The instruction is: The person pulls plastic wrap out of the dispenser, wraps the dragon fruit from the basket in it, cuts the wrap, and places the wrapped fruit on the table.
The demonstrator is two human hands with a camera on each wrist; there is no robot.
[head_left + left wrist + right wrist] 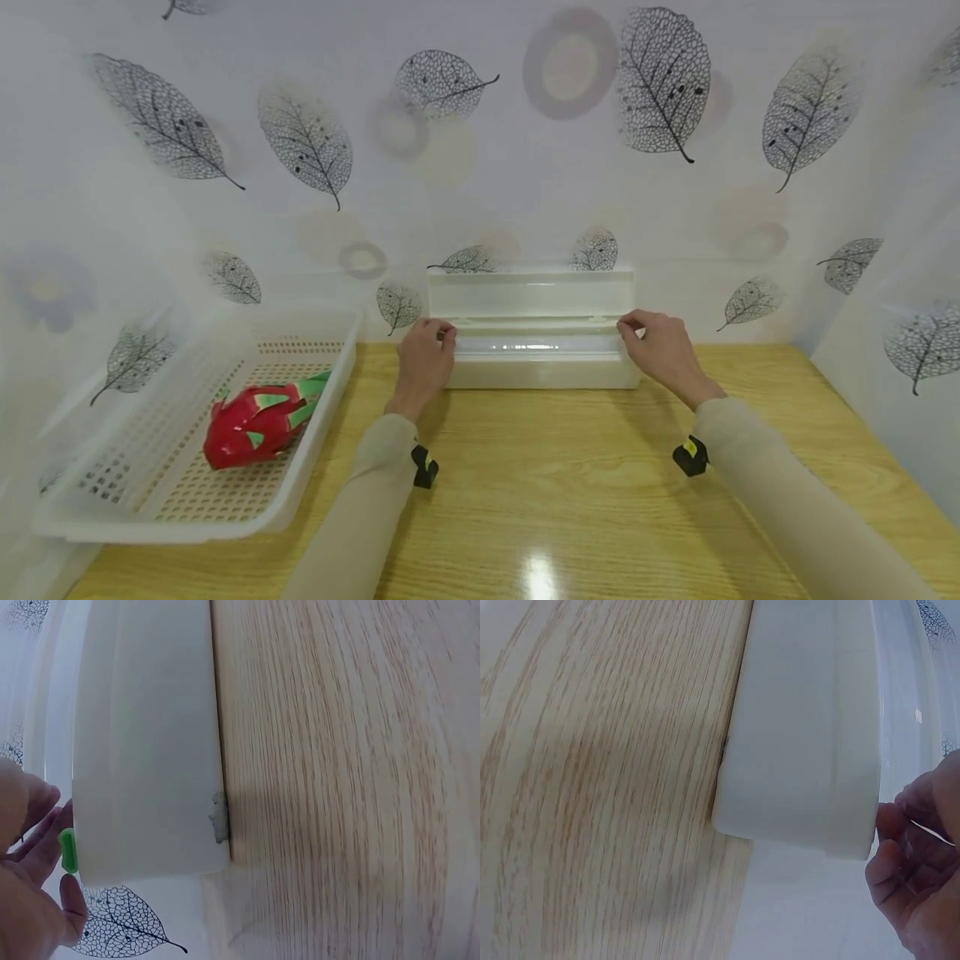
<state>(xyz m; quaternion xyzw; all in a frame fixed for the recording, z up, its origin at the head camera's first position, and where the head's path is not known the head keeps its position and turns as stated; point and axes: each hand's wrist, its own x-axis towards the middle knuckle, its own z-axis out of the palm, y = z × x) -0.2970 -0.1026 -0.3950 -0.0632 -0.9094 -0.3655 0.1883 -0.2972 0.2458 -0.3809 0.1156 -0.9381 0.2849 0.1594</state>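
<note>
A white cling film dispenser (540, 375) sits on the table against the wall, its lid (531, 293) raised. Glossy clear cling film (536, 343) stretches across its opening. My left hand (425, 367) is at the left end, thumb and fingertips pinching the film's edge. In the left wrist view a small green piece (68, 850) shows at the box end beside those fingers. My right hand (663, 354) pinches the film at the right end, thumb against index finger; in the right wrist view a clear sheen lies over the fingers (889, 862).
A white plastic basket (300, 492) stands at the left, holding a red and green dragon fruit (251, 425). The wood-grain table (555, 483) runs back to a leaf-patterned wall covering (495, 200). Black wrist cameras sit under both sleeves.
</note>
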